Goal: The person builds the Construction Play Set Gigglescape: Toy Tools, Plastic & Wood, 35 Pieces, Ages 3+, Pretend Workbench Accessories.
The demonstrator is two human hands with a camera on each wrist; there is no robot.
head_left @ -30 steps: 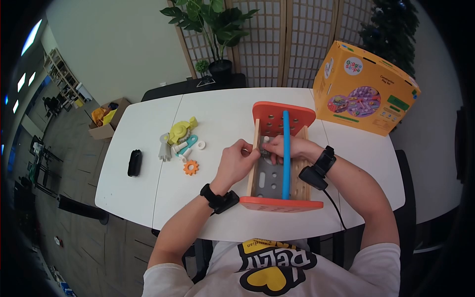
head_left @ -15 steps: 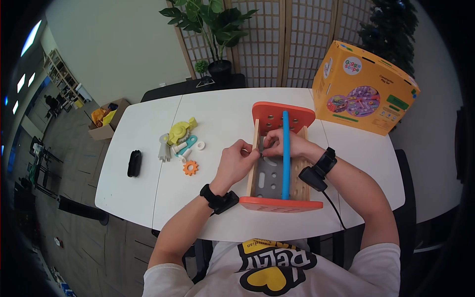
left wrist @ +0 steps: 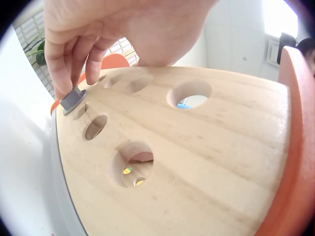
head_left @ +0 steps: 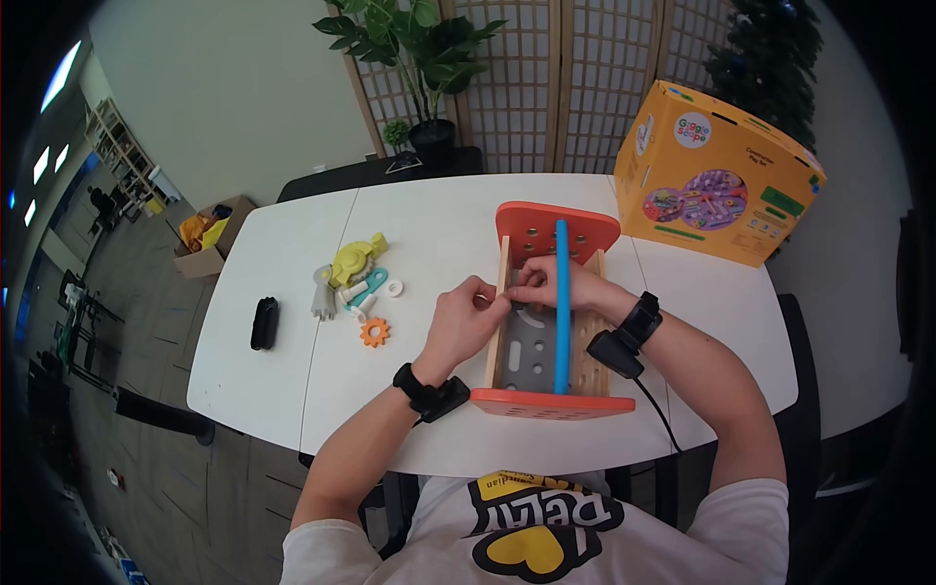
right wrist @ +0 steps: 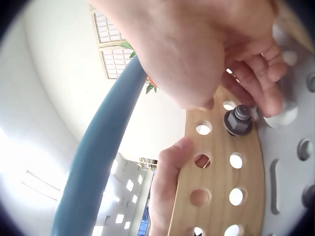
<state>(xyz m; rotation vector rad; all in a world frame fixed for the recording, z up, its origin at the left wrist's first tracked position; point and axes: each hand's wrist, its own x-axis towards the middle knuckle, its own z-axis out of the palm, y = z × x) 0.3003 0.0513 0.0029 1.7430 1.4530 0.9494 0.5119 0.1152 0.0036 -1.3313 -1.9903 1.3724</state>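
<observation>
Head view downward, wrist close-ups sharing wooden panel

Ceiling lights are glowing at far left; glare is bleaching the right wrist view's left side, while wide-angle distortion is bending edges and darkening corners.

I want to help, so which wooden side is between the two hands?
The left wooden side in the head view: the left hand is outside it, the right hand inside. The other side is across the blue bar.
</observation>
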